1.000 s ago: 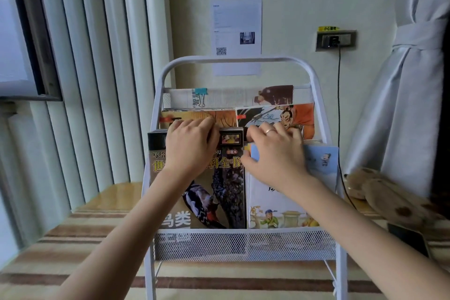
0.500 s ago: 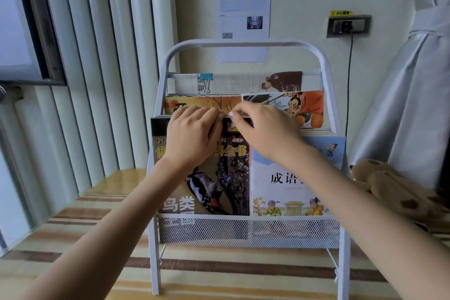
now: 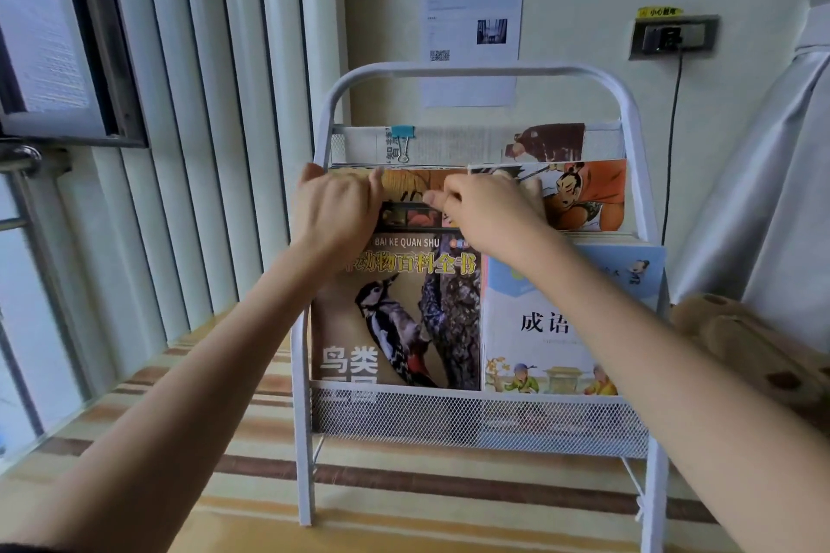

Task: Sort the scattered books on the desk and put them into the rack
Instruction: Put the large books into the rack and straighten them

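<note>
A white metal rack (image 3: 476,72) with mesh tiers stands on the striped desk. Its front tier holds a bird encyclopedia (image 3: 404,319) on the left and a pale blue idiom book (image 3: 530,328) on the right. Behind them in the middle tier stand an orange-covered book (image 3: 417,184) and a book with a cartoon warrior (image 3: 584,193). A clipped paper bundle (image 3: 449,144) fills the back tier. My left hand (image 3: 334,211) grips the top left corner of the orange-covered book. My right hand (image 3: 485,211) pinches the top edge of that book near its middle.
A brown plush toy (image 3: 741,341) lies on the desk right of the rack. A wall socket (image 3: 673,36) with a plugged cable is above it, and a grey curtain (image 3: 763,193) hangs at right. Vertical blinds (image 3: 202,126) and a window are at left.
Both hands have moved up from the top of the bird encyclopedia to the top edge of the orange-covered book behind it. The camera has moved closer.
</note>
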Demonstrator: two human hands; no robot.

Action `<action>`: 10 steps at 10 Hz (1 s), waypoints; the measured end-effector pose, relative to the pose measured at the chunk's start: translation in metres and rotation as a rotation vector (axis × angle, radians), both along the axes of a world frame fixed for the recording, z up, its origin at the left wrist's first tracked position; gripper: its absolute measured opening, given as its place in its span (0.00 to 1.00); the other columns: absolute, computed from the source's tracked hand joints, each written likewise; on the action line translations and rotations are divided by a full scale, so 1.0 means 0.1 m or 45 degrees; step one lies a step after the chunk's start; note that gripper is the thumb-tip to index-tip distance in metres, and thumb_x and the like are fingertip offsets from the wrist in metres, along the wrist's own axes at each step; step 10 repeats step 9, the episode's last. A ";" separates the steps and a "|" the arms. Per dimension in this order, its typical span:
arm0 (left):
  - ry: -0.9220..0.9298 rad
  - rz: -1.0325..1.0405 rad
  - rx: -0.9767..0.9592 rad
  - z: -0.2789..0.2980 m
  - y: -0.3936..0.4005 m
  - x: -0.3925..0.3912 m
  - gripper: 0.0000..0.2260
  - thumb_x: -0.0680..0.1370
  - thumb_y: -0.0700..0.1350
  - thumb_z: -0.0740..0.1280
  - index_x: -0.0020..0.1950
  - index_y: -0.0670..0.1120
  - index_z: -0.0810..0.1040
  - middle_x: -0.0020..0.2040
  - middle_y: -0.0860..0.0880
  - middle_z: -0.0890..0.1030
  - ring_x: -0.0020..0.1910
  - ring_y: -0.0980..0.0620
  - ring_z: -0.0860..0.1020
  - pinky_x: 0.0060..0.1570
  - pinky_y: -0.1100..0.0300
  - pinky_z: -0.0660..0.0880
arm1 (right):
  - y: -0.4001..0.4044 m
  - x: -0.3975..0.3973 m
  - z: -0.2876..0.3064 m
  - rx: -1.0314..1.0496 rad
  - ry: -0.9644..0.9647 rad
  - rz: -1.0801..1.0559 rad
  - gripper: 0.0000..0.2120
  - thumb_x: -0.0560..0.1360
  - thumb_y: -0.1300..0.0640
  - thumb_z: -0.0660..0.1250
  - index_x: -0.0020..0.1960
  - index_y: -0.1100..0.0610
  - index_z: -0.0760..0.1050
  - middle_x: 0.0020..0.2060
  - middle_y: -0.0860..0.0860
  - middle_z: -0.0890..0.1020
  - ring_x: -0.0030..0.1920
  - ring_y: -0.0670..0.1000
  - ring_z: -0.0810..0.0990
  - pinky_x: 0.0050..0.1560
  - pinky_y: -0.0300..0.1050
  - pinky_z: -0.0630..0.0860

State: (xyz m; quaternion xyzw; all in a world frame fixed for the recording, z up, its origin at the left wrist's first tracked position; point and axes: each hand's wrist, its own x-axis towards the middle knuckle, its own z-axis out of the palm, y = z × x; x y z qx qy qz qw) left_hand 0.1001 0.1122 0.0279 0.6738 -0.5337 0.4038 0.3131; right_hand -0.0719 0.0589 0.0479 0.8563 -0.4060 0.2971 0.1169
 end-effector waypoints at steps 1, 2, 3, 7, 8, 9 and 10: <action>0.018 -0.190 -0.100 -0.10 0.06 0.04 0.14 0.82 0.49 0.53 0.48 0.42 0.73 0.50 0.43 0.80 0.49 0.44 0.74 0.52 0.52 0.64 | 0.02 -0.03 -0.01 0.064 0.060 0.010 0.18 0.77 0.36 0.52 0.45 0.48 0.71 0.57 0.52 0.74 0.64 0.56 0.67 0.63 0.63 0.59; 0.190 -0.291 -0.040 0.05 0.08 0.14 0.18 0.83 0.52 0.52 0.61 0.42 0.73 0.61 0.43 0.77 0.61 0.45 0.73 0.62 0.51 0.65 | 0.01 -0.02 0.10 0.058 -0.134 0.187 0.17 0.75 0.39 0.60 0.58 0.47 0.74 0.58 0.51 0.75 0.62 0.56 0.70 0.62 0.58 0.65; 0.060 -0.174 0.211 0.24 0.05 0.18 0.23 0.83 0.57 0.47 0.65 0.47 0.75 0.66 0.47 0.75 0.67 0.48 0.71 0.73 0.47 0.54 | -0.08 0.13 0.30 -0.132 -0.217 0.233 0.20 0.79 0.42 0.56 0.65 0.51 0.71 0.64 0.50 0.74 0.63 0.54 0.71 0.62 0.53 0.66; -0.041 -0.086 0.357 0.44 -0.01 0.14 0.23 0.81 0.59 0.51 0.42 0.43 0.74 0.40 0.47 0.74 0.44 0.48 0.74 0.69 0.51 0.61 | -0.22 0.44 0.37 0.021 0.072 0.203 0.12 0.75 0.51 0.60 0.55 0.55 0.73 0.56 0.55 0.76 0.54 0.55 0.74 0.50 0.47 0.71; -0.068 -0.013 0.379 0.48 0.01 0.13 0.23 0.82 0.54 0.51 0.47 0.40 0.78 0.41 0.45 0.78 0.48 0.46 0.78 0.75 0.49 0.53 | -0.20 0.38 0.39 0.119 0.062 0.271 0.13 0.76 0.57 0.59 0.59 0.54 0.74 0.60 0.54 0.76 0.56 0.55 0.74 0.53 0.45 0.72; 0.075 -0.031 0.378 0.50 0.18 0.02 0.19 0.84 0.49 0.50 0.49 0.42 0.77 0.37 0.48 0.77 0.50 0.43 0.80 0.75 0.44 0.44 | 0.01 0.12 0.42 0.212 -0.357 0.477 0.14 0.79 0.60 0.57 0.62 0.56 0.75 0.60 0.52 0.78 0.57 0.51 0.77 0.52 0.38 0.73; 0.075 -0.031 0.378 0.50 0.18 0.02 0.19 0.84 0.49 0.50 0.49 0.42 0.77 0.37 0.48 0.77 0.50 0.43 0.80 0.75 0.44 0.44 | 0.01 0.12 0.42 0.212 -0.357 0.477 0.14 0.79 0.60 0.57 0.62 0.56 0.75 0.60 0.52 0.78 0.57 0.51 0.77 0.52 0.38 0.73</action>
